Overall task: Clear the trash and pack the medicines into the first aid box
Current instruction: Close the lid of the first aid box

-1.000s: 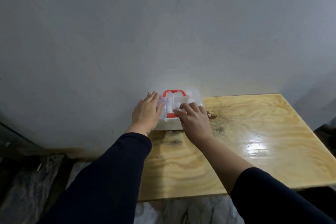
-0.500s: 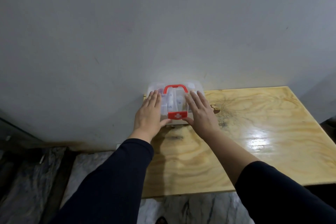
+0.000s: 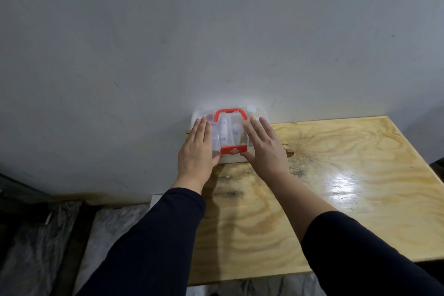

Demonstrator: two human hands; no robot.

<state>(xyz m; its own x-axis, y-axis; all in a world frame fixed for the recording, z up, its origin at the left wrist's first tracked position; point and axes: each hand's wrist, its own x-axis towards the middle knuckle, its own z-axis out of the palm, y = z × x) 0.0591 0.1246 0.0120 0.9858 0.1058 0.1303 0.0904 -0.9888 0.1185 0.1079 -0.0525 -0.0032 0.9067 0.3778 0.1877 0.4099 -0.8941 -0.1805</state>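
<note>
Medicines [image 3: 224, 130] show blurred through the closed clear first aid box [image 3: 260, 113] on the surface [image 3: 336, 163]; left hand [image 3: 195, 151] and right hand [image 3: 264, 149] lie flat, fingers straight, on its lid.

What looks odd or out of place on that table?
Little stands out. The first aid box sits shut at the table's far left corner against the wall, left hand and right hand flat on it. The wood has dark stains.
</note>
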